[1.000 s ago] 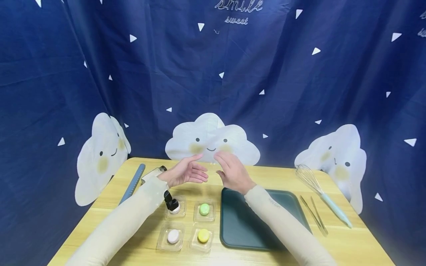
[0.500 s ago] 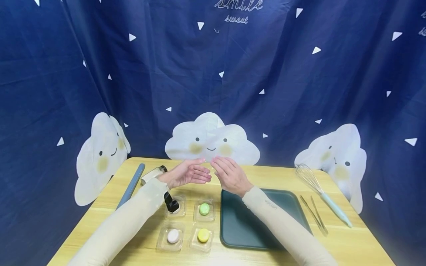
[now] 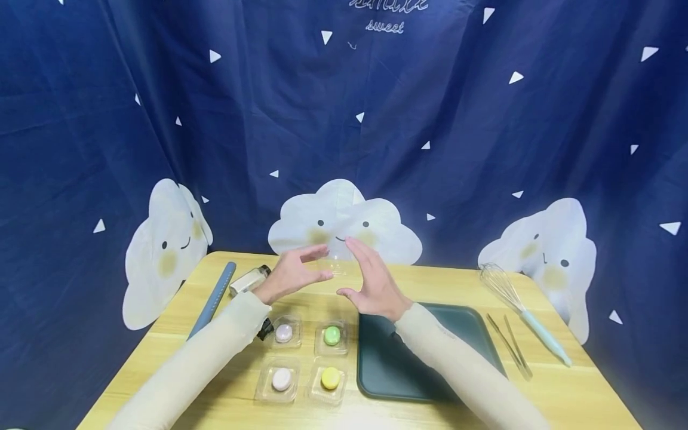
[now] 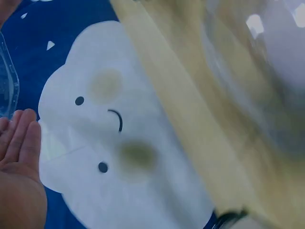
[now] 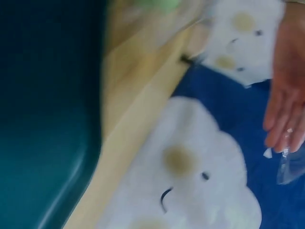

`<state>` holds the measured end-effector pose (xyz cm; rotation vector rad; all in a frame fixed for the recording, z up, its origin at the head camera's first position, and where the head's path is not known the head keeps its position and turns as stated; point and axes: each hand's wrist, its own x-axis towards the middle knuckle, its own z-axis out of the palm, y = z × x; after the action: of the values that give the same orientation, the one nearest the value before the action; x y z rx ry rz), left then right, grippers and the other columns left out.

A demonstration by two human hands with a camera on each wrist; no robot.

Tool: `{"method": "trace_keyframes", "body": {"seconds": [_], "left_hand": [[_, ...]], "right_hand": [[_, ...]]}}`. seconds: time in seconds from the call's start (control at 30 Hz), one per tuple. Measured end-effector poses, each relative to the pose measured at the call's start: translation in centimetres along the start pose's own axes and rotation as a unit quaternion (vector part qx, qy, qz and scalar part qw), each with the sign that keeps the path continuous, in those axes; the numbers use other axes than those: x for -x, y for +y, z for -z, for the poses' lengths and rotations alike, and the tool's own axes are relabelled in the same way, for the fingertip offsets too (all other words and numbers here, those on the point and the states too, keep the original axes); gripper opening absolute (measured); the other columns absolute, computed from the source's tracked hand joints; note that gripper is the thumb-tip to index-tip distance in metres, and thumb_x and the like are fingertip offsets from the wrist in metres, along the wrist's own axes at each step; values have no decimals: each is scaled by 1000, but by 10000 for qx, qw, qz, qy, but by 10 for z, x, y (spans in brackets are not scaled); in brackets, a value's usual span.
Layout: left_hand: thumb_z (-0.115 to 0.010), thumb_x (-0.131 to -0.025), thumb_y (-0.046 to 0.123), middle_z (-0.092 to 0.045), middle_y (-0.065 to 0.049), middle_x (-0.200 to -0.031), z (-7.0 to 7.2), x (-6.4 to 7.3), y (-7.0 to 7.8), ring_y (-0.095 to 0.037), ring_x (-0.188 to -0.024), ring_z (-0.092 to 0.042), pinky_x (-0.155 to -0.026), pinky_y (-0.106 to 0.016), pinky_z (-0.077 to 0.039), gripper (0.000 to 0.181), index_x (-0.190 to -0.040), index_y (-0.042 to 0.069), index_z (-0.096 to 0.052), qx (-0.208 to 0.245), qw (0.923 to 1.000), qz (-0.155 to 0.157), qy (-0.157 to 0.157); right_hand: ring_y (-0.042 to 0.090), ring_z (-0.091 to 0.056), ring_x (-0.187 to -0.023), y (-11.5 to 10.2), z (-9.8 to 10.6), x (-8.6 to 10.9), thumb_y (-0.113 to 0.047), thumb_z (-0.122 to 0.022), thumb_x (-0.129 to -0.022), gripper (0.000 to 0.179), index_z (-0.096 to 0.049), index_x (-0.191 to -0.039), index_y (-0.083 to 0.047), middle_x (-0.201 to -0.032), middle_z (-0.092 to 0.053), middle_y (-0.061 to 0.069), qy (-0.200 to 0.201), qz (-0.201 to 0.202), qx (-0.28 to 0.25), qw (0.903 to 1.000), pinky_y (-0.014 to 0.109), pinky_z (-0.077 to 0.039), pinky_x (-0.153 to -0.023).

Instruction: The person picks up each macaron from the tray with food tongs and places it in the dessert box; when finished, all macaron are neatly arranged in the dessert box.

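Above the far part of the table, a thin clear plastic box or lid [image 3: 336, 263] hangs between the two hands; its faint outline hides its exact shape. My left hand [image 3: 290, 275] holds it from the left, with thumb and fingers at its edge. From the other side my right hand [image 3: 377, 288] curves round it, thumb low and fingers high. In the left wrist view the clear plastic [image 4: 7, 78] sits against fingertips at the left edge. The right wrist view shows only a corner of it beyond a hand's fingertips.
Several clear boxes with macarons, among them a green macaron [image 3: 332, 335] and a yellow macaron [image 3: 330, 378], lie left of a dark green tray [image 3: 387, 382]. Tongs [image 3: 510, 346] and a whisk [image 3: 529, 319] lie right. A shaker [image 3: 247, 282] and a blue-grey bar [image 3: 215, 298] lie left.
My left hand has turned from palm-showing to back-showing, its thumb dropping below the fingers. The right thumb has spread away from its fingers. The clear plastic stays between both hands.
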<state>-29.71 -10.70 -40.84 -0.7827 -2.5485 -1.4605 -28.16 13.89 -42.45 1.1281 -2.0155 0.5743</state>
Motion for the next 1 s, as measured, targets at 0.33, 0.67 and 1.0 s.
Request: {"method": "trace_keyframes", "body": {"seconds": [0.33, 0.67, 1.0], "left_hand": [[-91, -71, 39, -67, -10, -137, -3, 23, 18, -28, -128, -64, -111, -42, -52, 78, -135, 4, -64, -1565, 9720, -1753, -73], [-93, -70, 32, -67, -9, -137, -13, 43, 36, -27, -127, -65, -108, -42, -54, 79, -138, 6, -62, -1120, 9665, -2295, -248], [-89, -76, 43, -61, -2, -145, -21, 74, 35, -20, -135, -58, -114, -40, -49, 83, -145, 12, -55, -1409, 9700, -1733, -956]], "right_hand": [[28, -32, -153, -26, 23, 13, -39, -86, -79, 108, -22, -162, -17, -167, -30, 5, -734, -1733, -1392, 9722, 57, -36, -121], [26, -51, -139, -36, 40, 31, -47, -81, -83, 90, -40, -154, -10, -154, -51, 12, -850, -1417, -2104, 9636, 44, -51, -109], [30, -62, -123, -70, 36, 57, -23, -90, -73, 87, -47, -148, -8, -142, -60, 10, -795, -1576, -1867, 9664, 39, -53, -106]]}}
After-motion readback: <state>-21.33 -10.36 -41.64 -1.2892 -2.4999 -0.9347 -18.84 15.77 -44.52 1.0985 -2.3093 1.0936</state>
